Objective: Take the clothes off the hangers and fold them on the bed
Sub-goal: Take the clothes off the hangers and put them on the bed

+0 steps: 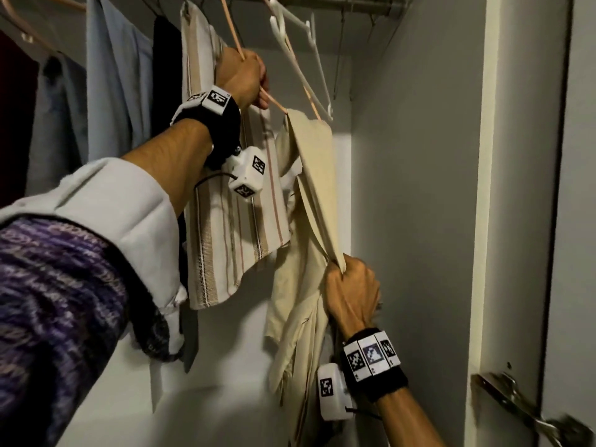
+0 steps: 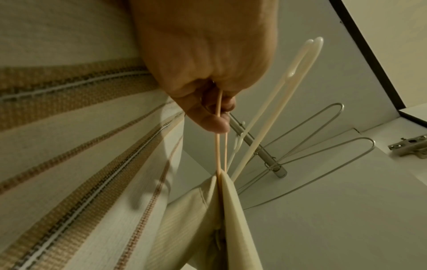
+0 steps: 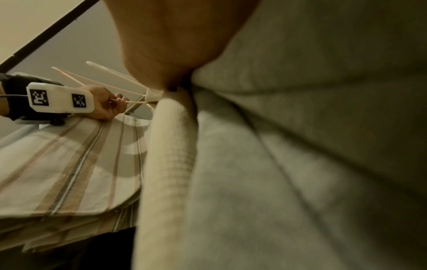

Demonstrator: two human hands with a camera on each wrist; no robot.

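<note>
Head view shows the left hand (image 1: 242, 79) gripping the peach hanger (image 1: 233, 30) while the right hand (image 1: 352, 289) clutches the beige garment (image 1: 314, 195) (half draped there), which next needs pulling free.

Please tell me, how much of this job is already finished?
Early. Done: white hanger and wire hangers hang bare. In hand: left hand holds the pink hanger; right hand pulls the beige garment. Left: striped cloth, blue shirt, all folding.
</note>
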